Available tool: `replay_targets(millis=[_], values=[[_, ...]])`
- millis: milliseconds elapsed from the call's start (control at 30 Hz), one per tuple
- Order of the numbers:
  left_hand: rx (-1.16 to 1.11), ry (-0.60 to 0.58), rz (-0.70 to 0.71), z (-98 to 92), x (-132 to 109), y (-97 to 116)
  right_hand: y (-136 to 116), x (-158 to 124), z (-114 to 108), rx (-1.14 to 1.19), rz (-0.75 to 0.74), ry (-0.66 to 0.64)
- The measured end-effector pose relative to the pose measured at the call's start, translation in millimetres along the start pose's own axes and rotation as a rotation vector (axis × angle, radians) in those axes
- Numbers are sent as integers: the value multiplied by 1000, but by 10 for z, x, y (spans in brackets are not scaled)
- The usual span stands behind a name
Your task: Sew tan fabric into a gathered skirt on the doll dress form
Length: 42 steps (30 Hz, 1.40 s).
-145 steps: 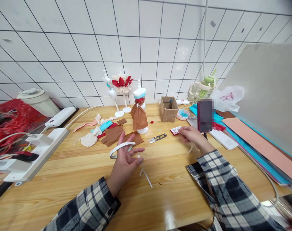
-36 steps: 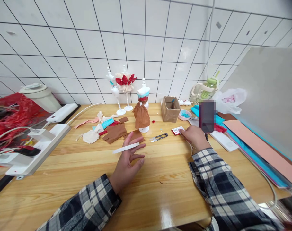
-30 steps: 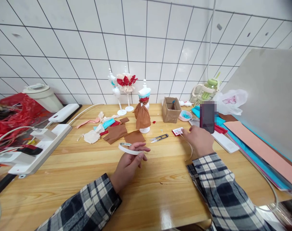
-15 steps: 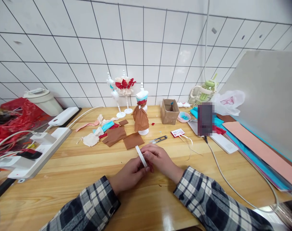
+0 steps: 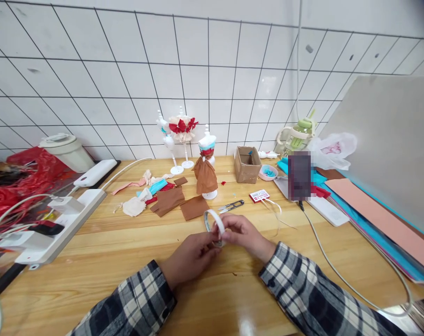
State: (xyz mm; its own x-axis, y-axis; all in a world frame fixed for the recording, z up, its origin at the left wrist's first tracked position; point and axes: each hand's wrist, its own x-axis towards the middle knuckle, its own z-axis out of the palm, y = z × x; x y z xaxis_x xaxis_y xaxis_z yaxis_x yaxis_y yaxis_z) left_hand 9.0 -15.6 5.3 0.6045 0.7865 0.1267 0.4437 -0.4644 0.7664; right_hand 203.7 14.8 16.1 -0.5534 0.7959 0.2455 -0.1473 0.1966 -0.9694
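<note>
Between my two hands, low over the front middle of the table, is a white tape roll [image 5: 217,220], its round opening partly in view. My left hand [image 5: 192,256] is closed on its lower left edge. From the right, my right hand [image 5: 243,233] pinches the roll's near side with thumb and fingers. Just beyond my hands stands a small white dress form [image 5: 205,172] in a brown skirt with a blue and red band. Flat brown paper pieces [image 5: 194,207] and black thread snips [image 5: 232,206] lie near it.
Two more small dress forms [image 5: 184,135] stand behind, left of a cardboard box [image 5: 247,165]. Crumpled scraps [image 5: 134,206] lie left. A white power strip [image 5: 63,228] fills the left side. A cable [image 5: 323,252], blurred-out device [image 5: 300,175] and coloured sheets [image 5: 376,214] lie right.
The tape roll has turned from nearly edge-on to showing its opening. My right hand has moved slightly right, with its fingers shifted on the roll. The whole view has shifted a little.
</note>
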Motion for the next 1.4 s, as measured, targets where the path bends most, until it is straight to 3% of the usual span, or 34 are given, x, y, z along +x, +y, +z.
replay_targets(millis=[167,233,333,467,600,700,767,900,1067,1200,1400], values=[[-176,214,61,-24,-51,37,-150,-51,-323,-7,-212,469],[-143,192,31,-39,-40,36,-163,-85,-459,-135,-197,614],[-47,108,-37,-50,-8,23,-147,-127,-584,-564,-146,689],[8,97,-59,-40,19,22,-95,-43,-588,-1256,-64,531],[21,81,-75,-22,34,35,40,201,-589,-1541,108,429],[55,107,-69,-11,46,17,160,310,-609,-1569,259,474],[102,158,-79,-21,51,-18,183,290,-614,-1546,281,493],[210,273,-160,-146,58,-141,61,106,-666,-1468,165,473],[504,434,-135,-394,110,-362,-41,-2,-740,-1341,150,499],[561,376,-152,-498,160,-497,25,53,-601,-1292,102,396],[674,675,-236,-887,36,-643,33,66,-486,-1247,42,308]])
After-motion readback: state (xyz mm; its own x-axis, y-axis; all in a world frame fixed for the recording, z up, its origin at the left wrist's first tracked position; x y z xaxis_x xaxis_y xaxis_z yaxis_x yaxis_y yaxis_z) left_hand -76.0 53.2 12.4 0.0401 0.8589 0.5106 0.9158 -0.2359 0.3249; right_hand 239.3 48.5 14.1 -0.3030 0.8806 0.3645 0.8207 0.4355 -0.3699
